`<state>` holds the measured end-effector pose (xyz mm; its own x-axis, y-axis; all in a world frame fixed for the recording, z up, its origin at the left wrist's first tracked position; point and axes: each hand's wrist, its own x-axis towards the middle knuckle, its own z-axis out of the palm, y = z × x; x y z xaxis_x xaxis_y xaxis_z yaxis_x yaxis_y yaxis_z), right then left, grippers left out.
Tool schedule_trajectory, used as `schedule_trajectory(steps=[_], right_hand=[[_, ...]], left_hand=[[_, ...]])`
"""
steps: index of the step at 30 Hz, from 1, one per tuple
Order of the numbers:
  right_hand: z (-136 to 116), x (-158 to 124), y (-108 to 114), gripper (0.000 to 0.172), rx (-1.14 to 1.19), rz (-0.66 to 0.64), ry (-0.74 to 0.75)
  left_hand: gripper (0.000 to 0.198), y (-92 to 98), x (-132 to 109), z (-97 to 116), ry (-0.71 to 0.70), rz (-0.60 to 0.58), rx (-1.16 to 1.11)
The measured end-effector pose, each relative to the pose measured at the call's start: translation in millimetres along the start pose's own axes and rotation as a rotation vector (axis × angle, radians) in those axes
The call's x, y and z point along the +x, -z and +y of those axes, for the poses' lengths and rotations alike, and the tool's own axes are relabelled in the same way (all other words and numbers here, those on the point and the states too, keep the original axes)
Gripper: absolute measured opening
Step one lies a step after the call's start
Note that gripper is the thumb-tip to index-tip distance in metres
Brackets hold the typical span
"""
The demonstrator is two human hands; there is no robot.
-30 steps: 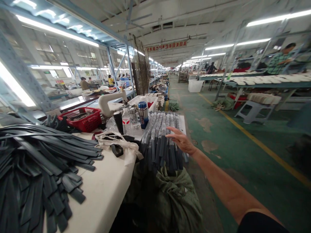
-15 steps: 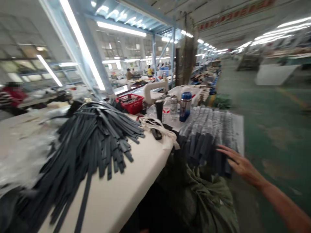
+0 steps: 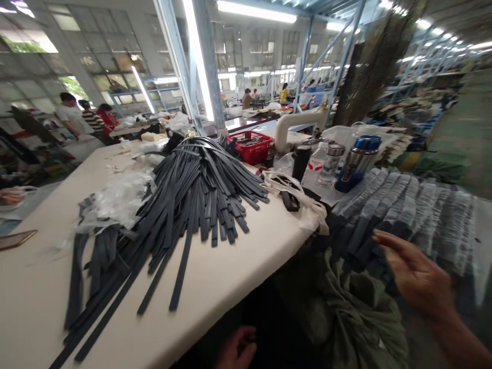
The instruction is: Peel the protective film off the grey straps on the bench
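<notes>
My right hand (image 3: pixel 418 277) is over the near ends of the plastic-wrapped bundles of dark strips (image 3: pixel 400 205) on the right. Its fingers are stretched out, and I see nothing held in them. Low in the middle, below the table edge, my left hand (image 3: pixel 236 349) is loosely curled, thumb apart from the fingers, with nothing visible in it. A big fanned heap of dark grey flat strips (image 3: pixel 200 189) lies on the pale table (image 3: pixel 215 277), tied together at its far end. Crumpled clear plastic (image 3: pixel 119 200) covers part of the heap's left side.
Olive-green cloth (image 3: pixel 357 307) hangs below the bundles. Behind them stand a blue-lidded flask (image 3: pixel 359 164), a clear bottle (image 3: pixel 315 166) and a black cup (image 3: pixel 301 163). A red basket (image 3: pixel 250 147) and white cords (image 3: pixel 295 192) are nearby. A phone (image 3: pixel 17 240) lies left; people work beyond.
The view has swung left, so the table and strips appear further right. My right hand remains by the wrapped bundles, seen closer. My left hand has come into fuller view at the bottom.
</notes>
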<state>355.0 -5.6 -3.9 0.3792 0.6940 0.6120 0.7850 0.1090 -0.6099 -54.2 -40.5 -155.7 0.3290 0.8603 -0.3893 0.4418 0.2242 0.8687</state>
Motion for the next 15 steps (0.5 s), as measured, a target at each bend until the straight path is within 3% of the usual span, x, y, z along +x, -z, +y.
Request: schedule_trajectory(steps=[3,7,12,15], right_hand=[[-53.5,-0.9,-76.1,0.031,0.194,-0.283,0.25],[-142.7,-11.0,-168.4,0.038,0.269,-0.631,0.662],[-246.4,-19.9,-240.7,0.036,0.175,-0.847,1.29],[-280.1,-23.8,-271.6,0.018,0.18,-0.888,1.463]], left_hand=[[0.038,3.1,-4.4,3.2,0.002,-0.025,0.038],[0.043,10.5,-21.0,14.0,0.036,-0.022,0.054],[0.046,21.4,-43.2,11.0,0.075,-0.042,0.078],[0.048,28.4,-49.5,-1.2,0.063,-0.063,0.002]])
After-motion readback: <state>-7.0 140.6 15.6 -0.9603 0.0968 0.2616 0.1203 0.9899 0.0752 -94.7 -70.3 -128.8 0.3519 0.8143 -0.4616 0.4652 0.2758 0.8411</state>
